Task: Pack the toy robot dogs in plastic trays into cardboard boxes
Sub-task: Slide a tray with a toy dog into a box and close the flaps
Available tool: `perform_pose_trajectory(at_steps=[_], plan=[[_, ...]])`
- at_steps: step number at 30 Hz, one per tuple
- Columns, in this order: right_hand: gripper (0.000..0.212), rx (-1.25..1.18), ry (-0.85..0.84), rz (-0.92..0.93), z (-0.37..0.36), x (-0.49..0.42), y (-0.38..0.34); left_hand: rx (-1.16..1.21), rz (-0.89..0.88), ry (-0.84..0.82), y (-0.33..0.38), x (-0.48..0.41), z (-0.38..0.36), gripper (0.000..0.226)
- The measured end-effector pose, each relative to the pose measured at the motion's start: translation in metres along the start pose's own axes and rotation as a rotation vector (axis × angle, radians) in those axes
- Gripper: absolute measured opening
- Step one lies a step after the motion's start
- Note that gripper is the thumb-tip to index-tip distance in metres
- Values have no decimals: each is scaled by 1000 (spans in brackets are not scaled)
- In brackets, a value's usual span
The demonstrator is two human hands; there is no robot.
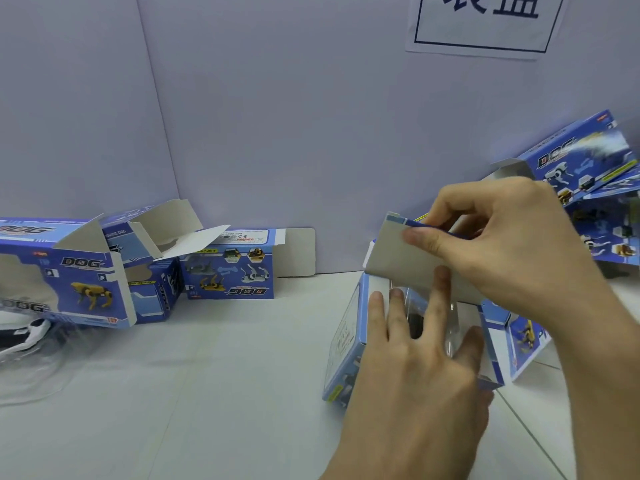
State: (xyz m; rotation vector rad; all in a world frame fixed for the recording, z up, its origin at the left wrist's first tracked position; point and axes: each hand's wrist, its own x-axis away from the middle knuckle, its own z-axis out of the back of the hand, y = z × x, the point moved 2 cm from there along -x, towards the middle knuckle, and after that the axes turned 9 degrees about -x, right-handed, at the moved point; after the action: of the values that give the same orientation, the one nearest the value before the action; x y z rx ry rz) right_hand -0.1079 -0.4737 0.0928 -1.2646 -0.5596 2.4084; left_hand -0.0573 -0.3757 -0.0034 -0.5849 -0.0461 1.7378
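A blue cardboard box (346, 344) stands on end at the centre right with its open top facing me. Inside it shows a clear plastic tray (460, 323) with a dark toy dog partly visible. My left hand (415, 368) lies over the opening, its straight fingers pressing on the tray and the box rim. My right hand (512, 244) pinches the box's grey top flap (401, 261) between thumb and fingers and holds it raised above the opening.
At the left lie open blue DOG boxes (86, 275), one flattened against the wall (235, 268). A white toy dog in a clear tray (24, 337) sits at the far left edge. More flat boxes (595, 174) lean at the right.
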Motion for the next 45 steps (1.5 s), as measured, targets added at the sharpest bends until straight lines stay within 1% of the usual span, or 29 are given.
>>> perform_pose_trajectory(at_steps=[2,5,6,8,9,12,15,18,21,24,27,30,33,36,42,45], plan=[[22,-46,-52,-2,-1,0,2,-4,17,31,-5,0,-1,45],[31,-191,-246,-20,-3,-1,9,3,61,107,-17,-1,-3,46],[28,-233,-312,-18,-6,-1,12,29,77,119,-21,-1,-4,49],[17,-310,-412,0,-13,-1,16,83,85,96,-31,-4,-5,59],[19,-342,-446,0,-17,-1,18,105,74,80,-36,-6,-5,59],[28,-360,-534,-44,-29,-1,26,164,55,109,-48,-9,-10,48],[30,-364,-639,-93,-36,0,34,252,51,129,-52,-12,-18,43],[32,-429,-749,-171,-37,3,41,278,64,139,-51,-14,-20,39],[32,-480,-725,-161,-37,3,46,285,49,105,-51,-13,-21,45],[31,-552,-701,-165,-38,2,51,319,-4,66,-54,-6,-13,48],[32,-540,-705,-154,-38,1,56,354,-56,-35,-55,5,2,47],[32,-561,-716,-159,-40,1,57,225,-112,-158,-49,13,8,54],[25,-564,-715,-189,-42,2,57,208,-144,-256,-43,15,11,60],[24,-521,-690,-180,-43,2,58,228,-147,-290,-47,16,15,60],[23,-404,-625,-155,-45,2,50,255,-146,-309,-51,19,21,64],[27,-354,-615,-151,-47,2,45,293,-137,-281,-60,23,27,62]])
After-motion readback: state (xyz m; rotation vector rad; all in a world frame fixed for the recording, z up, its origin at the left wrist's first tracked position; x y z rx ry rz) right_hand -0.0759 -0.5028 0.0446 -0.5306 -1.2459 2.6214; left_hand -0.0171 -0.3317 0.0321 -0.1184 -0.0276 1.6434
